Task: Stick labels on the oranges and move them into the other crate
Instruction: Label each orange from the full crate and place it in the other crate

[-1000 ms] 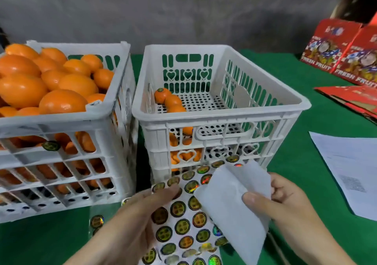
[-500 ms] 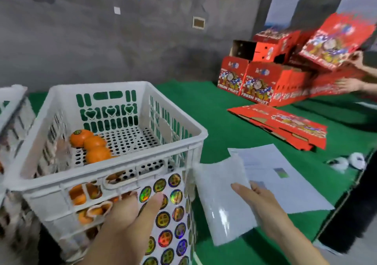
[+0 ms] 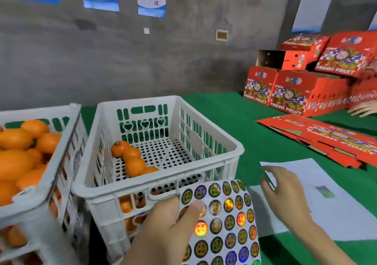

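At the bottom centre the left hand point(image 3: 163, 230) grips the label sheet point(image 3: 226, 224), thumb on top, while the right hand point(image 3: 285, 193) at the lower right spreads released fingers point(image 3: 275, 171) over a white paper point(image 3: 336, 209) on the green bench point(image 3: 244, 126); oranges point(image 3: 16, 162) fill the left crate point(image 3: 51, 162) and a few lie in the centre crate point(image 3: 163, 185).

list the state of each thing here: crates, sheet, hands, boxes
left crate, piled full of oranges
right crate, mostly empty, few oranges at its left side
sticker sheet, curled, gripped by left hand
right hand, open over white paper
top red box, open-ended
flat cartons, lying unfolded
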The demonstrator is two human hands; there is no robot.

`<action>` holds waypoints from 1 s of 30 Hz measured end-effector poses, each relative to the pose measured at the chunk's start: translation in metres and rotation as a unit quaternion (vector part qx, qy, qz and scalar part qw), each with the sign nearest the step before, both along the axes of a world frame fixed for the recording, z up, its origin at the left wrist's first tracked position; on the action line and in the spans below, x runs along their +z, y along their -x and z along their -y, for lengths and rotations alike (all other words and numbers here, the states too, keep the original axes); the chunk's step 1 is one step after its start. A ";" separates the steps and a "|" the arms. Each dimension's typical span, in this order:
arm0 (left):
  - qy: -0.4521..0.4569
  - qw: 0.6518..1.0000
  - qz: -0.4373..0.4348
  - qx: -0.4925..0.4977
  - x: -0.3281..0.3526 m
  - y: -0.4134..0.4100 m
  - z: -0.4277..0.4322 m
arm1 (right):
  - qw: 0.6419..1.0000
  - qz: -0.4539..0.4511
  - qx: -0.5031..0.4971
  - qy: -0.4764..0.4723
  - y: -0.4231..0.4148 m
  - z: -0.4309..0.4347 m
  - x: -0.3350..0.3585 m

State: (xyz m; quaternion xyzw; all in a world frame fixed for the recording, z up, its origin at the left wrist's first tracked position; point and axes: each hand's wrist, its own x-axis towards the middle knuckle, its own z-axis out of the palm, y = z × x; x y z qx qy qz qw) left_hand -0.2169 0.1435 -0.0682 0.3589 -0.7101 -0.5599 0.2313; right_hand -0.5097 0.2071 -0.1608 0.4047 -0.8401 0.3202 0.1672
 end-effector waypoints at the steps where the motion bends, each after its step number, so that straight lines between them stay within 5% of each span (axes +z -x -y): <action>1: -0.012 1.000 0.000 -0.013 0.005 -0.004 -0.004 | 0.998 0.002 0.042 0.046 -0.013 0.001 0.017; 6: -0.001 0.998 -0.053 0.031 0.034 -0.038 -0.007 | 0.967 0.017 0.197 0.160 -0.078 0.019 0.086; 8: 0.101 0.982 -0.113 0.117 0.027 -0.050 0.020 | 0.953 0.007 0.228 0.200 -0.097 0.025 0.106; 11: 0.041 0.985 -0.146 0.083 0.051 -0.044 0.043 | 0.930 0.014 0.287 0.230 -0.124 0.036 0.137; 15: 0.093 0.992 -0.044 0.070 0.112 -0.064 0.052 | 0.897 0.014 0.386 0.213 -0.163 0.070 0.176; 19: 0.198 0.977 -0.005 0.085 0.146 -0.093 0.095 | 0.849 0.120 0.470 0.209 -0.192 0.124 0.207; 30: 0.104 0.987 0.028 0.123 0.146 -0.126 0.234 | 0.857 0.068 0.508 0.055 -0.200 0.277 0.221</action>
